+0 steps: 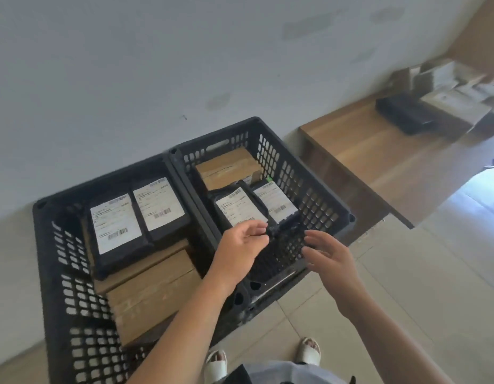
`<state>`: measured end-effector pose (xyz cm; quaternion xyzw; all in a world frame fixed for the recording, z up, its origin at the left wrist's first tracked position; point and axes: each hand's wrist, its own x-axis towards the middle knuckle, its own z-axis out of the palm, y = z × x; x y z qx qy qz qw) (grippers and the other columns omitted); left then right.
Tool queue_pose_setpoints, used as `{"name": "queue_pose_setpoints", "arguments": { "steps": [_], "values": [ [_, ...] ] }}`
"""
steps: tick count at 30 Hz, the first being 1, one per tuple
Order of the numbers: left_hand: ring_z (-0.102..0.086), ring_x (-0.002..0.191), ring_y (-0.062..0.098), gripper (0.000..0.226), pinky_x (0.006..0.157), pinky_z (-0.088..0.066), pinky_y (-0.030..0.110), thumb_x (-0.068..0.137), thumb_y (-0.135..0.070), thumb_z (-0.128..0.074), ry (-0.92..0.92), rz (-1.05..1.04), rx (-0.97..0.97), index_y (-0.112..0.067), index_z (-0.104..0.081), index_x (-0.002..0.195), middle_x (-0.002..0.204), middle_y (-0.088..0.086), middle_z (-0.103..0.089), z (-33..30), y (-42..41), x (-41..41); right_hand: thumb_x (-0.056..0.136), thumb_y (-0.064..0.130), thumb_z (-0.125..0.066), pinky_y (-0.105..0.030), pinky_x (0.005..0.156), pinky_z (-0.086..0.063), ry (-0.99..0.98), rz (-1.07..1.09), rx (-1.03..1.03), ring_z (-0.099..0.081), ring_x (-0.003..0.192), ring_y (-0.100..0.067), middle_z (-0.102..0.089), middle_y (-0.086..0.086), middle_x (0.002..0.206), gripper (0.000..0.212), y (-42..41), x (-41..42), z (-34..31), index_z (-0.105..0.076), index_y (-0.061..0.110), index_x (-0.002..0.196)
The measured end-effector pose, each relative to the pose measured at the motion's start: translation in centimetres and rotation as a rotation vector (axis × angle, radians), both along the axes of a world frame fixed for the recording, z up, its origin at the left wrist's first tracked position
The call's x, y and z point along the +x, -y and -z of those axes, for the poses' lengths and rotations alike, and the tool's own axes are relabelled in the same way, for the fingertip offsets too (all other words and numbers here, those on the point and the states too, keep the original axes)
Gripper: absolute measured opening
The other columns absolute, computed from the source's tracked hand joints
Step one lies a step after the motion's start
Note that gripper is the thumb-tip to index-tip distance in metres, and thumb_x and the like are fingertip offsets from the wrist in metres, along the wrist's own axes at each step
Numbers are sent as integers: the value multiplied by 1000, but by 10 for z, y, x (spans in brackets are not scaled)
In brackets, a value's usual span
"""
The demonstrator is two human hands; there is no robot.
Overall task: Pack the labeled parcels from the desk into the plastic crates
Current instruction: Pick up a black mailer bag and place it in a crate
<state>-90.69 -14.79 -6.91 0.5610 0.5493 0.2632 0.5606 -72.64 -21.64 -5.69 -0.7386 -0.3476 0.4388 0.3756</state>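
Wall [157, 65]: plain, pale grey-white, with several faint darker smudges and one small dark mark low down. Floor [406, 273]: large pale beige tiles with thin grout lines, meeting the wall directly. Wooden desk [378, 151]: light-brown grain, set against the wall at right, stepped lower panel below its front edge. Wood-toned panel [481, 31]: upper right corner, blurred. Light: soft and even, with a bright patch [486, 187] on the floor at the right edge.

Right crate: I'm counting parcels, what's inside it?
Right crate holds a cardboard box at back and two black labeled parcels in front. Anything beneath them is hidden.
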Motion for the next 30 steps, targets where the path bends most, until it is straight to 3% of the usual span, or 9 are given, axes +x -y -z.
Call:
{"name": "queue_pose_setpoints", "arguments": {
  "steps": [3,6,11,17,22,30],
  "values": [
    [-67,101,-3,16,84,-56,15,98,-22,-68,80,49,-26,-34,-72,108,103,-20,-73,-13,9,71,97,11,-66,-48,98,-57,-90,141,89,-68,109,-14,-70,4,121,30,9,62,-12,-69,26,123],
    [-70,101,3,16,89,-58,21,99,-17,-66,130,111,-55,-28,-74,108,103,-13,-76,-22,15,146,96,7,-67,-42,92,-60,-150,253,180,-71,101,-13,-74,4,108,24,19,129,-25,-72,24,114],
    [-72,102,14,17,90,-60,31,99,-13,-65,155,205,-92,-25,-76,104,102,-6,-77,-16,27,270,98,13,-67,-42,93,-60,-148,428,220,-70,107,-16,-73,3,115,22,52,242,-23,-72,24,116],
    [-73,100,16,16,83,-59,22,99,-13,-65,110,382,-124,-21,-76,107,99,-5,-78,-10,38,380,99,11,-64,-44,95,-59,-215,629,236,-70,106,-23,-74,-2,110,17,77,347,-16,-73,21,110],
    [-73,98,24,16,85,-61,34,98,-9,-66,84,422,-123,-19,-77,104,99,2,-78,-11,5,467,97,10,-66,-43,93,-60,-258,699,273,-72,103,-21,-77,0,105,17,62,424,-14,-76,21,106],
    [-71,96,12,14,84,-58,24,99,-14,-65,102,505,-152,-22,-74,105,106,-1,-76,6,-76,653,96,6,-64,-44,95,-59,-245,797,249,-72,105,-24,-76,-6,107,19,7,585,-14,-77,16,105]
  ]
}}
